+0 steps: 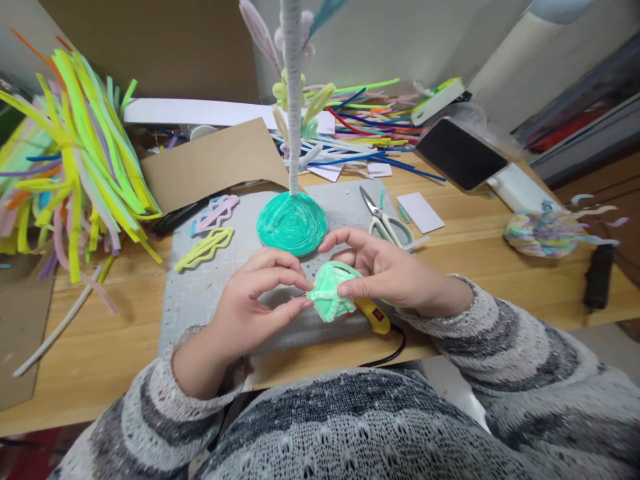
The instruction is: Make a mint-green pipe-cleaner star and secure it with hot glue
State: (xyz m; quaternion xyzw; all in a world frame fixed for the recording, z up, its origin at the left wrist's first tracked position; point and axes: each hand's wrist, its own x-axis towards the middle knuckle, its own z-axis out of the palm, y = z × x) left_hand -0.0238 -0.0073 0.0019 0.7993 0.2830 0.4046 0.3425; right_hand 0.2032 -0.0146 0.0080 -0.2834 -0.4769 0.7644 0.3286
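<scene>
A mint-green piece bent from fuzzy pipe cleaner is held between my two hands, above the front of a grey cutting mat. My left hand pinches its left tip with thumb and forefinger. From the right, my right hand grips it, thumb on top and the other fingers partly behind. Just beyond my hands stands a round teal coiled base with a white wrapped stem rising from it. Under my right hand lies a yellow-handled tool with a black cord.
Scissors lie open on the mat's right side. Bent yellow and lilac pipe-cleaner pieces rest at its left. A big pipe-cleaner bundle fills the far left. A phone and a pastel fuzzy ornament are on the right.
</scene>
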